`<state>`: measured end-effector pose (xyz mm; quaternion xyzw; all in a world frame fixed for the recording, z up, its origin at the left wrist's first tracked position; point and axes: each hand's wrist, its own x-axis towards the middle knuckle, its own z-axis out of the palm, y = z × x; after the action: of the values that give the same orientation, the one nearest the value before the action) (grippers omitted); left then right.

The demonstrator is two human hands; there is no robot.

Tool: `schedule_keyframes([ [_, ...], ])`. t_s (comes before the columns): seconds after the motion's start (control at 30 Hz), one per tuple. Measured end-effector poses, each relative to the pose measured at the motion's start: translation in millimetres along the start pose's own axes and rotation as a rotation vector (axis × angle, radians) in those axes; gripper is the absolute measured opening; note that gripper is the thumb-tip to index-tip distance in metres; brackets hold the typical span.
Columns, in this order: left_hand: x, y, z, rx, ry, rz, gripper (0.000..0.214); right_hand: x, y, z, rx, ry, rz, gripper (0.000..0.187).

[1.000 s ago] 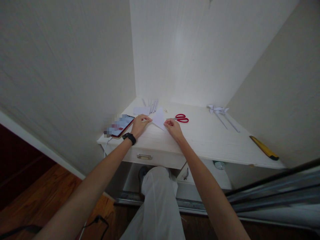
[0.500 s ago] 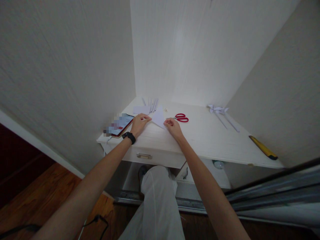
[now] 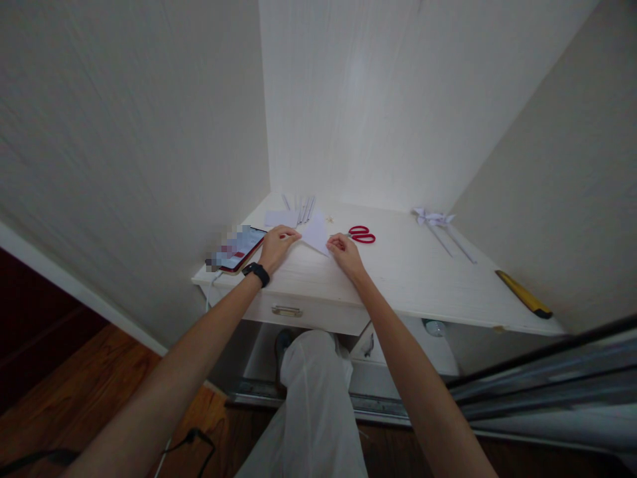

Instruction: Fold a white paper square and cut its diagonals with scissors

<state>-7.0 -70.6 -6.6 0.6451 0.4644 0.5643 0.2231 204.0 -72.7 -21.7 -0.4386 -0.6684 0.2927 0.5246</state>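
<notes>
View from above the person's own bare forearms, reaching forward to a white wooden worktop [image 3: 408, 279] set into a narrow alcove with walls at its left, back and right. A folded, pointed white paper [image 3: 316, 234] lies flat near the front left of the worktop, between the two hands. The left hand [image 3: 277, 247], with a black watch [image 3: 255, 273] on its wrist, has its grip drawn together, fingertips pinching the paper's left corner. The right hand [image 3: 344, 255] has its grip curled tight, thumb and fingers pinching the paper's near right edge. At 9 o'clock from the left hand, just beside it, a red-cased phone [image 3: 239, 249] lies at the worktop's left edge, one corner overhanging the front. At 12 o'clock from the paper, by the back wall, lie a small white slip [image 3: 281, 218] and several thin paper sticks [image 3: 303, 207]. At 3 o'clock, near the right hand, lie red-handled scissors [image 3: 362, 234]. Beyond them the surface is bare up to two paper pinwheels on sticks [image 3: 438, 222] at 2 o'clock, well apart from the hands. A yellow utility knife [image 3: 525, 294] lies far right along the wall. The front edge runs just below both wrists, above a drawer with a metal handle [image 3: 287, 311].
</notes>
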Motion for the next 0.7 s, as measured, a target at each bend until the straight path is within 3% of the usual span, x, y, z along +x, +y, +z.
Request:
schedule_keyframes([
  [0.7, -0.6, 0.6, -0.7, 0.017, 0.002, -0.017, 0.011, 0.1, 3.0, 0.4, 0.016, 0.021, -0.012, 0.01],
])
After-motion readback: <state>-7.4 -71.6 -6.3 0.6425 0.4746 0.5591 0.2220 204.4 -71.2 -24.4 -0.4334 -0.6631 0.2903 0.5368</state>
